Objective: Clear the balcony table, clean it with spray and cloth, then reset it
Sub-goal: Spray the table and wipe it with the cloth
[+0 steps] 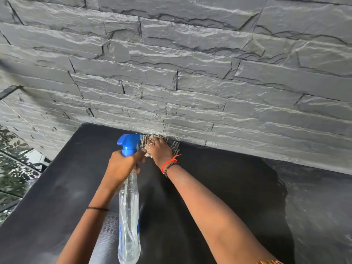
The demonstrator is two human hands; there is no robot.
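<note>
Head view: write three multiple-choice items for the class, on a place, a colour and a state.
1. Where is the cloth? A. at the table's far edge by the stone wall; B. on the floor; C. over a forearm.
2. The spray bottle's trigger head is: A. red; B. blue; C. green.
3. The left hand: A. lies flat; B. grips the spray bottle; C. hangs idle.
Answers: 1 A, the right hand holds it there. 2 B, plainly blue. 3 B, fingers wrap the bottle's neck.

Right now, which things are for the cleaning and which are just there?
For the job: spray bottle in left hand; striped cloth in right hand; black table.
Just there: stone wall; leafy plants.
</note>
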